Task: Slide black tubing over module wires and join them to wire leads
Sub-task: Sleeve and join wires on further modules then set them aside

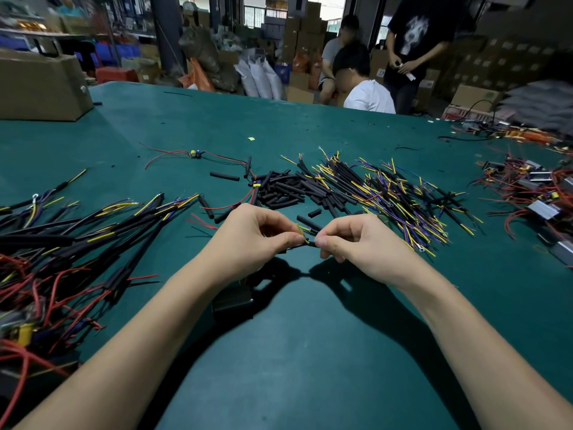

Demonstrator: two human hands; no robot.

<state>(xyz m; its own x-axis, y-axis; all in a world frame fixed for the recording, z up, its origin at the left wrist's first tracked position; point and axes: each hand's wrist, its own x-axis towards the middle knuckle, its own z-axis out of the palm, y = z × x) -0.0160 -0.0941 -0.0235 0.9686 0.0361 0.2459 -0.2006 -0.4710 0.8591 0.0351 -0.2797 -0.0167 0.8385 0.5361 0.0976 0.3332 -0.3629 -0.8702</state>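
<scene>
Many joined bundles [93,231] lie done, many wire leads [403,197] wait, and the left hand [251,240] and right hand [359,243] pinch thin wires [305,235] together.

We sit at a wide green table [310,352] in a dim storeroom. Beyond its far edge we see stacked cardboard boxes [310,29], white sacks [260,77] on the floor, blue crates [122,52] under shelving at left, and daylight through barred windows [263,13] at the back.
</scene>
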